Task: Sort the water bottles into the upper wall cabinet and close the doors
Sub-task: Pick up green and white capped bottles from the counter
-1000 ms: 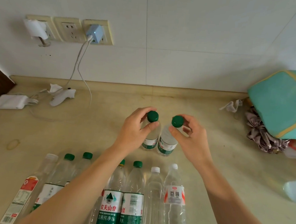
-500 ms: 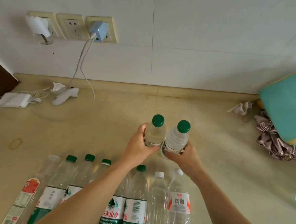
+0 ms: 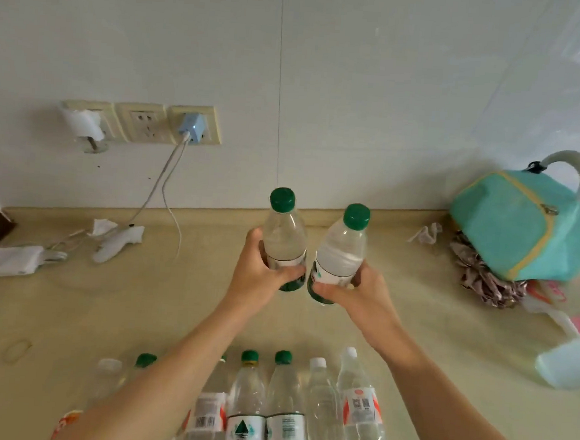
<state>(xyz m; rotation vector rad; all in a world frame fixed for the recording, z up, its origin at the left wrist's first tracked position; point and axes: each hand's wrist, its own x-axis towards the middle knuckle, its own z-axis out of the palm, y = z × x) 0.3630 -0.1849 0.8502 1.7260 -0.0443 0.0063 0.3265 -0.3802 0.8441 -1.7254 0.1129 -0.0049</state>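
Head view: the bench (image 3: pixel 104 310) is beige and runs back to a raised lip against the white wall.

Left zone: a white power adapter (image 3: pixel 7 262) lies at the bench's left edge. A white handheld device (image 3: pixel 115 242) lies near the back lip, under the wall sockets (image 3: pixel 141 123). A cable hangs from the blue charger (image 3: pixel 192 127) down to the bench.

Near edge: a row of water bottles (image 3: pixel 282 408) lies flat, side by side and touching, caps pointing toward the wall. Some caps are green, some white. The bottles are clear; their fill level cannot be determined.

Centre: the left hand (image 3: pixel 257 279) has its grip clamped around the lower body of the left small bottle (image 3: pixel 286 233), which has a green cap and stands nearly upright above the bench. Just beside it, the right hand (image 3: pixel 355 293) has its grip clamped around the lower body of the right small bottle (image 3: pixel 343 251), green cap tilted to the right. The two bottles are close at their bases and apart at their caps. Both look clear; contents cannot be determined.

Open bench surface lies between the held bottles and the back lip, and between the hands and the row.

Right zone: a teal bag (image 3: pixel 521 225) rests on crumpled fabric (image 3: pixel 487 275) near the wall. A pale translucent container (image 3: pixel 570 363) sits at the right edge. The upper wall cabinet is out of frame.
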